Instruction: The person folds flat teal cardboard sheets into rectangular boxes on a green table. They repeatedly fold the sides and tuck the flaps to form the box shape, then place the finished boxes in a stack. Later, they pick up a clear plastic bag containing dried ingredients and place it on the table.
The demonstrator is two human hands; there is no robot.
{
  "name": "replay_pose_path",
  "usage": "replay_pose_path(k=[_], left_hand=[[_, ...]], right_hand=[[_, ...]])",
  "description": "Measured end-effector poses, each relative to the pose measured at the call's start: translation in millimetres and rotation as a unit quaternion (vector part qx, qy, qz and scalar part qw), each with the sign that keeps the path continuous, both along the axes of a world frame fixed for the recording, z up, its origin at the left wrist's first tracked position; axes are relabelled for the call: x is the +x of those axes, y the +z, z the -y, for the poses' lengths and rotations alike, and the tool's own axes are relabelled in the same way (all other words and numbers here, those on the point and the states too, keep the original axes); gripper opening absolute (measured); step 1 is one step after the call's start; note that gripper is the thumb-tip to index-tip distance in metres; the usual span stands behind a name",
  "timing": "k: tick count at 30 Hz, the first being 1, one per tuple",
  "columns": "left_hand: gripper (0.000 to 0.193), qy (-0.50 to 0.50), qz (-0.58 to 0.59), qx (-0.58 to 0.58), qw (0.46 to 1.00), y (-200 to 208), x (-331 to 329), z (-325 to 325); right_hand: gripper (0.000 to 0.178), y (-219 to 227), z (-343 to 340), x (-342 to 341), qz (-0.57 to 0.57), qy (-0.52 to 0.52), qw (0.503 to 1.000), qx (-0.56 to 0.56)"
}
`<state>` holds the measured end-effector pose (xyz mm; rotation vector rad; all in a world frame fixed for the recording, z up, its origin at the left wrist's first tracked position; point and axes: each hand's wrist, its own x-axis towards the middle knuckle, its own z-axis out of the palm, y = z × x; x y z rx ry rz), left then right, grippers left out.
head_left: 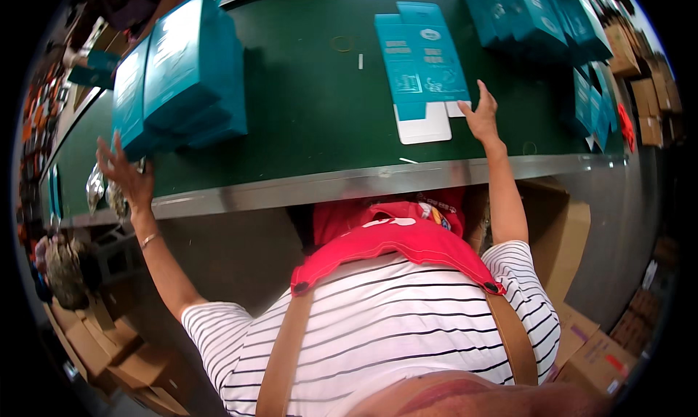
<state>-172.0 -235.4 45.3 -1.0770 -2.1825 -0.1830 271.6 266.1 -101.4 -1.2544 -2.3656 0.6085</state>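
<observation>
A flattened teal carton [427,64] with white flaps at its near end lies on the green work table [305,90], right of the middle. My right hand [481,117] is beside its near right corner, fingers stretched and apart, with the thumb at a white flap; whether it touches cannot be told. Far to the left, my left hand [127,175] is raised over the table's near edge with spread fingers and nothing in them. Just beyond it stands a group of filled-out teal boxes [185,68]. Beside that hand lie shiny plastic pouches [95,186], partly covered by it.
More teal boxes [534,17] stand at the far right, with several teal cartons [585,108] below them. A metal strip [320,188] edges the table. Brown cardboard boxes [592,355] sit on the floor at both sides. Another person [134,6] is partly visible at the far left.
</observation>
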Motion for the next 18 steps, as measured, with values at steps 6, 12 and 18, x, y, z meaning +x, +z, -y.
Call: replay_pose_path(k=[6, 12, 18], left_hand=[[0.038, -0.162, -0.124, 0.138, 0.969, -16, 94, -92], [0.048, -0.278, 0.566, 0.077, 0.772, -101, 220, -259], [0.053, -0.142, 0.794, 0.186, 0.561, -193, 208, -351]], right_hand=[[0.066, -20, -20, 7, -0.096, -0.013, 0.983, -0.153], [0.056, -42, -48, 20, -0.028, -0.090, 0.992, -0.081], [0.056, -47, -28, -18, -0.030, -0.040, 0.990, -0.128]])
